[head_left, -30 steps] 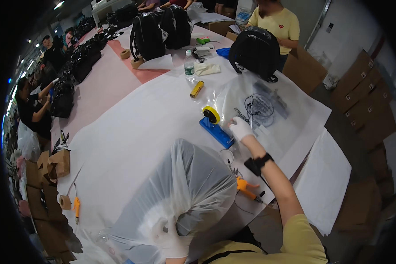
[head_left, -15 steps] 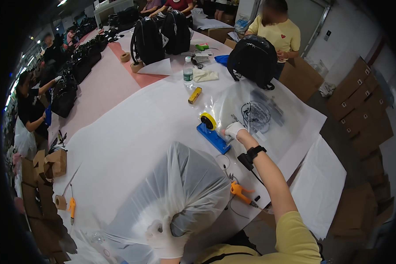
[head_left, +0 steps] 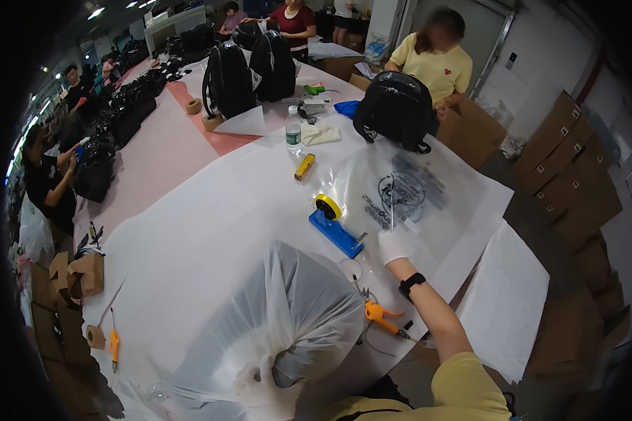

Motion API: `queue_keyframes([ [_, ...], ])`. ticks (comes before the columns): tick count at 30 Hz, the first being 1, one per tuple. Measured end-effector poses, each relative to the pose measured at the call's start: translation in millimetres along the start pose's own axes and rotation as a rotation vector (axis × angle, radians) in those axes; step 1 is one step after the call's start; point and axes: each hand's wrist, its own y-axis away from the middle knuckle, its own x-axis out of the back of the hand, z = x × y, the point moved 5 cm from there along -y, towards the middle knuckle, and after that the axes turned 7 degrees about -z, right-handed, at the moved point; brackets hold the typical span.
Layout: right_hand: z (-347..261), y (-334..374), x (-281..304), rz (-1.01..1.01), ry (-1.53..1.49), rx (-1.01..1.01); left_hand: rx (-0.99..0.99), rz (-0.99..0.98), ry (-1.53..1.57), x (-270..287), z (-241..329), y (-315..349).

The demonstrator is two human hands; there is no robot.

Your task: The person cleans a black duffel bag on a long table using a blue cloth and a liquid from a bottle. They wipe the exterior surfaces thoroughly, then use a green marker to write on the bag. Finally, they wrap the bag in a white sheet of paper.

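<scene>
In front of me lies a frosted plastic bag point(head_left: 309, 302) with a dark bulky thing inside. My left hand point(head_left: 270, 394), in a white glove, is closed on gathered plastic at the bag's near side. My right hand point(head_left: 393, 247), also gloved, is over the near edge of a flat clear printed bag point(head_left: 428, 210). Its fingers look curled together, but what they hold is hidden. Just left of it stands a blue tape dispenser point(head_left: 337, 235) with a yellow-cored roll. An orange air blow gun point(head_left: 380, 313) lies between the bagged thing and my right forearm.
Further back are a yellow box point(head_left: 305, 167), a water bottle point(head_left: 293, 129) and black backpacks point(head_left: 228, 78). A person in yellow point(head_left: 432, 67) stands behind another backpack point(head_left: 396, 109). Tape rolls point(head_left: 95, 337) and a second blow gun point(head_left: 114, 345) lie left. Cardboard boxes point(head_left: 562, 161) line the right.
My right hand has left the tape dispenser and moved right and slightly nearer, to the clear printed bag. My left hand stays on the frosted bag. The view has shifted slightly.
</scene>
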Motion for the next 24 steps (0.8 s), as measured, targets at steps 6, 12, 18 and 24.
queue_keyframes([
  [6, -41.6, 5.6, 115.0, 0.297, -0.304, 0.26, -0.029, 0.31, 0.028, -12.3, -12.0, 6.1],
  [12, -160.9, 82.8, 183.6, -0.298, -1.201, 0.271, -0.035, 0.232, 0.097, -1.6, -11.6, 7.0],
  [18, -280.2, 168.2, 122.6, -1.049, -1.109, 0.244, -0.161, 0.426, 0.141, -15.2, -19.9, 18.8],
  [24, -318.4, 174.4, 77.6, -1.258, -0.707, 0.246, -0.173, 0.438, 0.168, -26.6, -23.2, 27.3],
])
